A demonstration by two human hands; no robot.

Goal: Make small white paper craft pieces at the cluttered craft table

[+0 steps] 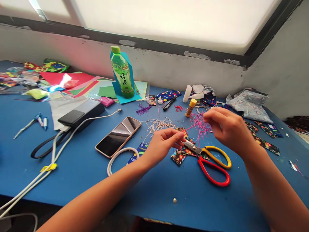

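Observation:
My left hand (pixel 166 141) is closed in a pinch above the blades of the scissors (pixel 196 149); what its fingertips hold is too small to make out. The scissors lie on the blue table, with one yellow and one red handle. Higher and to the right, my right hand (pixel 224 127) hangs with fingers curled together, and anything in them is hidden. Flowered black fabric pieces (pixel 179 157) lie under the scissors. Beige cords (pixel 160 125) and pink cords (pixel 200 124) are heaped just beyond my hands.
A phone (pixel 118 137), a white ring (pixel 109 164) and a power bank (pixel 82 112) with white cables lie left. Behind stand a green tea bottle (pixel 123 75) and a glue stick (pixel 191 108). A small bead (pixel 175 200) sits near the front edge.

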